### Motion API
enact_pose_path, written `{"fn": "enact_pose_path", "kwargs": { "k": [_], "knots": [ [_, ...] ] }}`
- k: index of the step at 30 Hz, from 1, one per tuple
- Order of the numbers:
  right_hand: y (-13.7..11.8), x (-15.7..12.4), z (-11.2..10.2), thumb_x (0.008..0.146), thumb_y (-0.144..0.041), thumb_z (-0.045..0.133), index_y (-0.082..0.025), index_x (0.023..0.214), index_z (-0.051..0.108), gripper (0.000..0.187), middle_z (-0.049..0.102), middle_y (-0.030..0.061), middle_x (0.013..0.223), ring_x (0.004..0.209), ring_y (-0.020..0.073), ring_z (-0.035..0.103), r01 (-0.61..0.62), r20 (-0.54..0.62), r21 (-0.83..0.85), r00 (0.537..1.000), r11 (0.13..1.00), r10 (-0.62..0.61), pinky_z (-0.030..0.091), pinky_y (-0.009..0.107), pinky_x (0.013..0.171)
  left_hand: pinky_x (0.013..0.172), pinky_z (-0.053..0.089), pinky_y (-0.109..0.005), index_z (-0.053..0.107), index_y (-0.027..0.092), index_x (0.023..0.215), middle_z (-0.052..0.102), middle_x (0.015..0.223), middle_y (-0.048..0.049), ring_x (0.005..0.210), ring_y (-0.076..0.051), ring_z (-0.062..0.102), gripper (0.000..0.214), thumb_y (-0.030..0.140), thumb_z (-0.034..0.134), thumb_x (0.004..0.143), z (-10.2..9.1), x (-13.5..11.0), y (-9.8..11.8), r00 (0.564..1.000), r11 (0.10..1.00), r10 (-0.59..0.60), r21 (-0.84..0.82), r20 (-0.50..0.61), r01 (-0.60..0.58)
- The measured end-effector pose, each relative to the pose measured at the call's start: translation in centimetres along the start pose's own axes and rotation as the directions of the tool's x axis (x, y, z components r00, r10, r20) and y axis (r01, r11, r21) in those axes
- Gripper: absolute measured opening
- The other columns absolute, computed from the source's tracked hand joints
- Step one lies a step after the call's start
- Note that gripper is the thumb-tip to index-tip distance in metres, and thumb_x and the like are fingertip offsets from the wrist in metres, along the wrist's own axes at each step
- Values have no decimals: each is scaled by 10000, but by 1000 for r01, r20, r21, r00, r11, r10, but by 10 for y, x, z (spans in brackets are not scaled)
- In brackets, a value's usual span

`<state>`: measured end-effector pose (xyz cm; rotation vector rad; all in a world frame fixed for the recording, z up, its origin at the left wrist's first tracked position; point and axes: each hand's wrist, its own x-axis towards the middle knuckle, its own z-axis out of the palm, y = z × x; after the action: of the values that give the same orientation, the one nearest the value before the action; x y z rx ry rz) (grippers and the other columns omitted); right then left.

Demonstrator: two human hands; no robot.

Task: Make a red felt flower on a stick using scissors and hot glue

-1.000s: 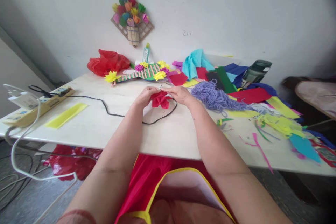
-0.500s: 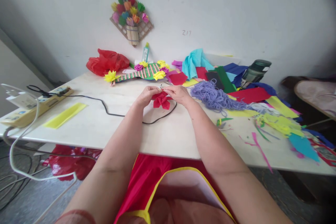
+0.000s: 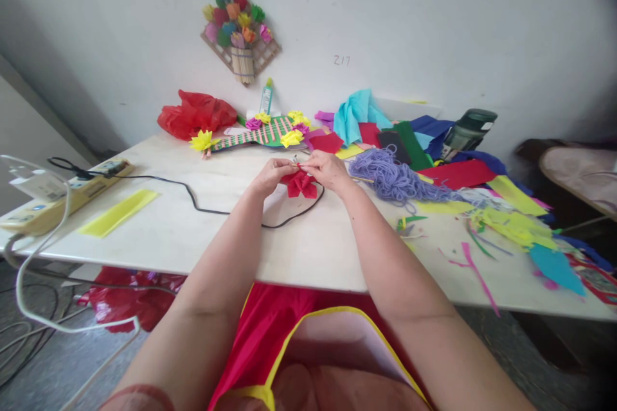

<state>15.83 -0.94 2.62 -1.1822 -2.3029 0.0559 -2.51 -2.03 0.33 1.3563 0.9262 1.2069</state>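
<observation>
Between both hands, a red paper flower [image 3: 302, 185] hangs with its petals pointing down over the white table [image 3: 308, 250]. My left hand [image 3: 274, 175] is closed, its thumb and fingers pinching the flower's gathered end. My right hand [image 3: 325, 170] is closed in a pinch on the same end from the other side. A small greyish tip shows above the fingertips, too small to name. Just behind the hands lies a green guitar-shaped craft piece [image 3: 265, 135] with pink stripes and yellow and purple paper flowers.
A black cable [image 3: 294, 218] loops under the hands from a power strip [image 3: 72, 196] at left, near a yellow paper strip [image 3: 120, 212]. Purple yarn [image 3: 393, 173], coloured paper scraps and a dark bottle [image 3: 467, 131] crowd the right. A red plastic bag [image 3: 195, 114] sits at the back left.
The red flower has turned slightly between my fingers, its petals shifting a little right and up. My right hand has rolled slightly. A thin yellowish stick tip now shows beside the right hand.
</observation>
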Motion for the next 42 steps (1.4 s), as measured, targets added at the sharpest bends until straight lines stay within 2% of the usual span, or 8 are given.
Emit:
{"fn": "enact_pose_path", "kwargs": {
  "k": [5,13,19,25,28,36,39,42],
  "knots": [
    [-1,1,0,898,-333,650,-301,982,823,194,722,23,1040,891,178,646,-54,-26,56,998,997,56,450,281,684,518,356,-234,679,133,626,585,552,-17,511,-103,491,180,288,766,598,-1,2,-1,1000,1000,10,0,14,-10],
    [0,2,1,824,-290,714,-267,899,829,138,714,21,1025,833,155,635,-88,-72,162,992,983,100,459,272,674,482,256,-238,622,147,583,494,514,5,485,-80,387,386,464,837,634,1,5,-3,998,997,60,42,32,-61],
    [0,2,0,824,-267,702,-247,918,830,160,707,38,1058,845,165,634,-121,-9,172,992,978,125,474,284,705,487,254,-245,608,151,563,481,504,1,485,-85,384,394,461,845,617,1,4,0,999,997,21,69,42,-24],
    [8,5,2,872,-229,597,-196,765,797,229,700,50,935,834,162,621,-4,-40,284,999,959,16,485,288,781,486,270,-241,627,138,573,497,506,4,476,-78,395,416,487,854,579,0,2,1,998,997,30,76,56,-34],
    [12,5,0,873,-230,583,-167,726,769,245,678,48,849,812,160,611,13,-51,333,999,943,4,476,281,775,492,291,-238,648,131,610,525,521,1,481,-82,417,427,503,853,563,-1,2,1,998,996,16,85,53,-20],
    [18,-1,-7,838,-273,638,-190,810,808,191,689,5,733,759,163,602,-77,82,298,995,952,55,428,249,689,514,332,-230,682,117,665,588,560,-19,507,-94,480,472,528,873,536,-2,3,0,997,996,4,94,82,-12],
    [20,-2,-8,838,-284,645,-204,941,827,223,725,13,805,765,155,611,-77,98,307,994,949,49,431,244,680,521,348,-229,686,116,677,605,574,-25,511,-97,496,476,521,888,530,-4,4,0,996,996,-5,85,94,-3],
    [17,-5,-13,848,-311,647,-190,1077,810,306,715,14,779,670,127,576,-115,149,332,987,936,68,419,240,626,532,370,-235,692,120,699,628,599,-32,527,-108,523,450,497,891,557,-6,5,-1,994,996,-9,86,112,-1]
  ]
}}
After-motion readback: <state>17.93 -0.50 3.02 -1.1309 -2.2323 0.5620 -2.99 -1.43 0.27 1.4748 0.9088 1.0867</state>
